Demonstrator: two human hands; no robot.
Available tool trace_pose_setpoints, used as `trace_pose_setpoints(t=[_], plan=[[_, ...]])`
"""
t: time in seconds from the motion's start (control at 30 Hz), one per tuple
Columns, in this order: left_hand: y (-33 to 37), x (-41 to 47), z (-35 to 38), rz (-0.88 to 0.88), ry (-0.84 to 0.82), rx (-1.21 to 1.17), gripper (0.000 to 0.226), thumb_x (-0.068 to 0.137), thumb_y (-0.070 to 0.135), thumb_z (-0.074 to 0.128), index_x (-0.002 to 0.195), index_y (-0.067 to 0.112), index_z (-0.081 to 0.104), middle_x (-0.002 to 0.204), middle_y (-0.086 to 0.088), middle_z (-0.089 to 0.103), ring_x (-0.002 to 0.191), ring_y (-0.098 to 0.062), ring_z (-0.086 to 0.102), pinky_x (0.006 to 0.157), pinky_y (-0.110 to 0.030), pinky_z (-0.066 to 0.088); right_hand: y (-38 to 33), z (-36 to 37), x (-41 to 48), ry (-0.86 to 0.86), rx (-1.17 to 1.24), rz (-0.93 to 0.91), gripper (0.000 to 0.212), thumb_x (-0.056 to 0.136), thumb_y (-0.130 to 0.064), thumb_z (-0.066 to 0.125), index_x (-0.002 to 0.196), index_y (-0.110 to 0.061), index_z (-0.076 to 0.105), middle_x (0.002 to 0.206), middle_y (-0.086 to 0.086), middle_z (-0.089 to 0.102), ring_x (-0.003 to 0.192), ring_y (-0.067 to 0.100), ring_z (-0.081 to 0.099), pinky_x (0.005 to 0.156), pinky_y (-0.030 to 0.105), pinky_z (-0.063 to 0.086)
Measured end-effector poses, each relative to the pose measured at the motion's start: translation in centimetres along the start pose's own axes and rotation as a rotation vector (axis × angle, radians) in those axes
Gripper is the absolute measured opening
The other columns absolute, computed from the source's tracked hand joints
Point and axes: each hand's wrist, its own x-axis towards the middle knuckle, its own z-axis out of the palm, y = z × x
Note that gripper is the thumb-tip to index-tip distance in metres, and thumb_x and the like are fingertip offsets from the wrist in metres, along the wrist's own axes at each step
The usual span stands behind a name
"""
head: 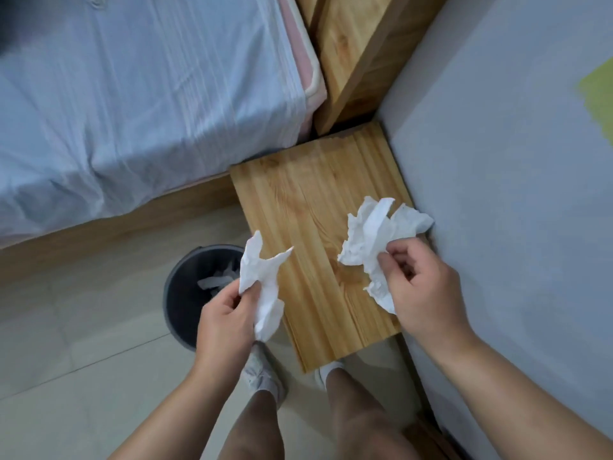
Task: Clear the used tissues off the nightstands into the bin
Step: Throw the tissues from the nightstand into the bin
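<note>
A crumpled tissue (262,287) is pinched in the left hand (225,323) beside the bin (185,293). A bigger tissue wad (374,240) is gripped by the right hand (428,293) over the nightstand (298,200).

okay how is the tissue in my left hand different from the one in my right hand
The left-hand tissue is the smaller, narrower wad, held at the nightstand's near-left edge beside the bin. The right-hand tissue is a bigger, spread-out bunch, over the nightstand's wall side. Both are white, crumpled, and pinched in fingers.

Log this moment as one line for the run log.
left hand: holds tissue | right hand: holds tissue over nightstand | bin: tissues inside, left of nightstand
</note>
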Motion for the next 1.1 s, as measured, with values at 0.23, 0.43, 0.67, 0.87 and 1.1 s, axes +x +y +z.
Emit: trace_pose_setpoints(t=[0.23,0.43,0.67,0.87,1.1], plan=[[-6.1,1.4,-8.8,-0.173,0.223,-0.049,0.048,0.093,0.043,0.058,0.074,0.001,0.044,0.064,-0.002,0.032,0.056,-0.015,0.026,0.056,-0.033,0.019,-4.2,11.5,-1.6,-0.275,0.127,0.105,0.008,0.100,-0.033,0.064,0.099,-0.040,0.069,0.093,-0.028,0.072,0.087,-0.008,0.068,0.068,0.008,0.051],[-13.0,4.9,-11.3,-0.340,0.239,-0.101,0.041,0.098,0.032,0.057,0.091,-0.008,0.062,0.075,-0.024,0.053,0.067,-0.024,0.048,0.064,-0.038,0.038,-3.7,21.7,-2.8,-0.478,-0.009,0.163,0.015,0.099,-0.034,0.062,0.087,-0.041,0.066,0.082,-0.023,0.072,0.074,-0.007,0.067,0.056,0.016,0.046],[-16.5,8.9,-10.7,-0.472,0.109,-0.179,0.024,0.104,0.029,0.060,0.117,0.013,0.071,0.106,-0.011,0.076,0.087,-0.027,0.075,0.056,-0.033,0.063,-0.8,28.8,-2.7,-0.668,-0.146,0.314,0.046,0.099,-0.050,0.052,0.138,-0.026,0.058,0.125,-0.001,0.070,0.101,0.024,0.072,0.088,0.049,0.061],[-15.4,8.8,-9.7,-0.451,0.163,-0.192,0.049,0.099,0.029,0.071,0.145,0.020,0.058,0.126,-0.003,0.068,0.100,-0.019,0.071,0.067,-0.030,0.061,-0.7,27.0,-2.4,-0.678,-0.110,0.322,0.041,0.101,-0.047,0.053,0.137,-0.027,0.058,0.123,-0.005,0.069,0.101,0.020,0.072,0.090,0.047,0.061],[-8.6,6.3,-6.4,-0.185,0.155,-0.069,0.021,0.099,0.031,0.070,0.120,0.033,0.069,0.110,0.008,0.074,0.098,-0.012,0.073,0.064,-0.026,0.059,-2.9,19.0,-2.2,-0.637,0.081,0.238,0.027,0.101,-0.045,0.055,0.121,-0.032,0.066,0.103,-0.009,0.072,0.090,0.012,0.069,0.082,0.041,0.060]])
